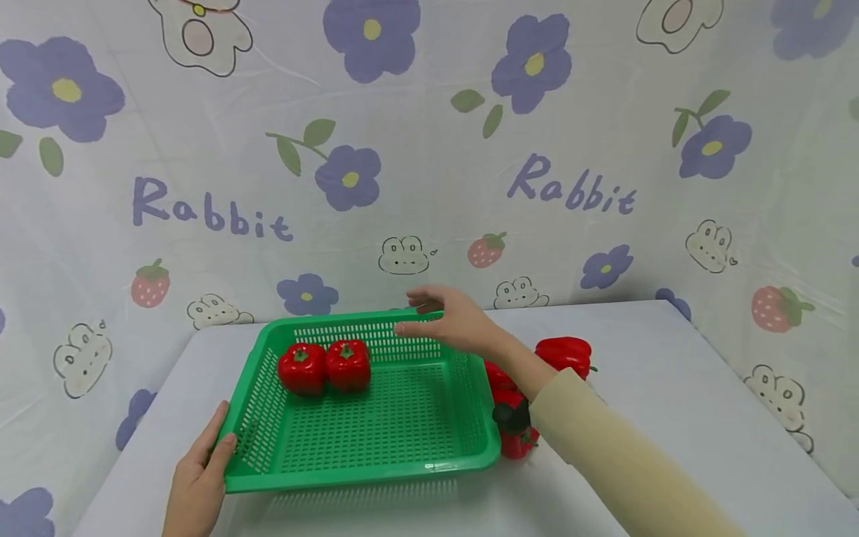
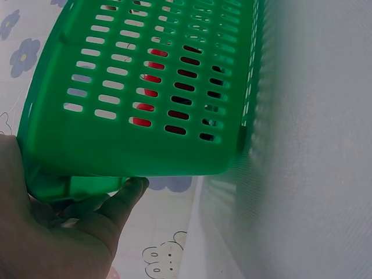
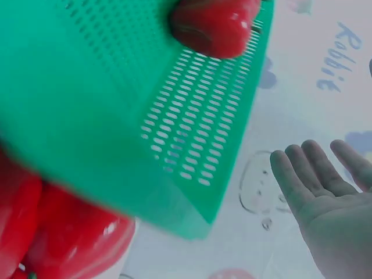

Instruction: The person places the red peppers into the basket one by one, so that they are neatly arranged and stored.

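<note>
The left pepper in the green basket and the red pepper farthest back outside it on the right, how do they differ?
The left pepper sits inside the green basket; the back pepper lies outside, to the right. The left pepper has its stem on top, while the back pepper lies on its side with its stem pointing right. The left pepper looks blocky; the back pepper looks longer. Both are glossy and red.

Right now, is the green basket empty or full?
Neither: the green basket is partly filled. Two red peppers sit toward its far left, bare floor beside them.
</note>
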`<control>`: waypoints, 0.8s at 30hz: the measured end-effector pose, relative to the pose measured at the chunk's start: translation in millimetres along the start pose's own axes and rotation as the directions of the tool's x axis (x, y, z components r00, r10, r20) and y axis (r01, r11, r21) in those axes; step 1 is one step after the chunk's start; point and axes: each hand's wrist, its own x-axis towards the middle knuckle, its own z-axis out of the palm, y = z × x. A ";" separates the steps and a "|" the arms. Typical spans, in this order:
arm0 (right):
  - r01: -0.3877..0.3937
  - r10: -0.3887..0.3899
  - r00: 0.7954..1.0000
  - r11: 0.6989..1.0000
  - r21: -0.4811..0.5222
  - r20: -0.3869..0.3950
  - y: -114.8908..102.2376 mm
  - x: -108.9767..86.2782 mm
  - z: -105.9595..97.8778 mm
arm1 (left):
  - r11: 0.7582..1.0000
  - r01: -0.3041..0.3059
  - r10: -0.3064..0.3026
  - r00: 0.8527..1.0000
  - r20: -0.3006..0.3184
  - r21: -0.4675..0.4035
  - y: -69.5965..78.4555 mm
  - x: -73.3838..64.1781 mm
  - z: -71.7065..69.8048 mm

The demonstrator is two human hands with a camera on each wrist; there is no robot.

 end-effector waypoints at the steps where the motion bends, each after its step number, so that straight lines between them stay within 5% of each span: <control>1: 0.001 -0.001 1.000 1.000 0.011 -0.015 1.0 -3.6 -3.9 | 1.000 -0.002 0.002 1.000 0.000 0.000 0.0 0.0 -0.2; 17: -0.013 0.036 0.986 0.990 0.143 -0.161 20.1 -49.3 -26.7 | 1.000 0.014 -0.014 1.000 0.007 -0.007 -3.3 -0.4 -0.3; 21: -0.029 0.071 0.969 0.984 0.178 -0.235 20.3 -71.0 -30.8 | 0.999 0.038 -0.039 0.999 0.019 0.012 -1.1 0.4 0.7; 24: -0.078 0.148 0.937 0.971 0.224 -0.315 19.8 -91.1 -29.9 | 1.000 0.013 -0.013 1.000 0.016 0.016 0.8 0.2 0.0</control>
